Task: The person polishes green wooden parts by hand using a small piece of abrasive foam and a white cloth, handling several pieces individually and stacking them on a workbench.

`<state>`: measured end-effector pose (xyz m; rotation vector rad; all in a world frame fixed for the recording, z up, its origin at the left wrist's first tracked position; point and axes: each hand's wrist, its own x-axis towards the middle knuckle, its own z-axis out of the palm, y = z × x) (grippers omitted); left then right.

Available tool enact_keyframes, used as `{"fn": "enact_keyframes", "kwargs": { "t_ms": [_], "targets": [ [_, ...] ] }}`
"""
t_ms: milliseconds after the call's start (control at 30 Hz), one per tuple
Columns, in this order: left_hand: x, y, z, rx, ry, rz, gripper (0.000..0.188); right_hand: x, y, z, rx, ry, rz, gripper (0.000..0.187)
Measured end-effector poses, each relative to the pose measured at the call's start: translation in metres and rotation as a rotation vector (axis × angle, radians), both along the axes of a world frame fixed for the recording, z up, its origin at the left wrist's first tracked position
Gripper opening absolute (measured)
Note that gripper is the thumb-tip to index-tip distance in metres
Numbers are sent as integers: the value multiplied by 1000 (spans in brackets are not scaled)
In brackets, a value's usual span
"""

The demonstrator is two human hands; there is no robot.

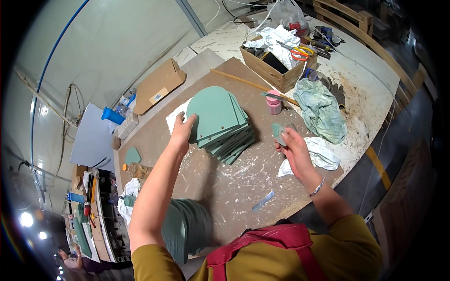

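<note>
Left hand point(182, 129): at the left edge of the upper stack point(212, 114), thumb against the top panel, other fingers partly hidden. Whether it grips or only steadies cannot be told.

Right hand point(293, 143): raised clear of the stack, over the right part of the worktop point(234, 185), pinching a small pale green pad point(277, 133) between thumb and fingers.

Upper stack: green round-topped panels, lying between the middle of the worktop and its far corner. The top panel's straight edge faces the person and shows small holes. Lower panels are fanned out of line toward the right.

A second stack point(190, 225) of green panels stands by the worktop's near edge, beside the left forearm; its base is hidden.

A metal strip point(263, 200) lies near the worktop's near right edge. A white cloth point(321, 154) lies at the right corner. Along the far right edge are a pink jar point(273, 104), a brush point(281, 99) beside it, and a box point(276, 72) with white cloth and orange-handled scissors point(301, 53). A green-stained cloth point(321, 110) is just beyond that edge.

An orange-capped bottle point(137, 170) is near the left edge. The worktop surface is marked with pale smears.
</note>
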<state>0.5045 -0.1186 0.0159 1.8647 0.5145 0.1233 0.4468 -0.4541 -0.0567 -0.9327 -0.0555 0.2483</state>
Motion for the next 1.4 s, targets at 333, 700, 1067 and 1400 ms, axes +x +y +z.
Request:
{"fn": "enact_keyframes", "kwargs": {
  "t_ms": [333,700,1067,1400],
  "targets": [
    [-42,9,23,73,-82,-107,83,-16,23,0,39,47,59,30],
    [-371,82,81,622,-166,161,24,-48,75,11,-240,-84,336,32],
    [-438,17,-8,1036,-342,-157,57,-105,245,111,-356,-475,1068,37],
    [-429,57,-25,856,-508,-133,38,-157,357,122,-531,-732,1292,41]
  ]
}}
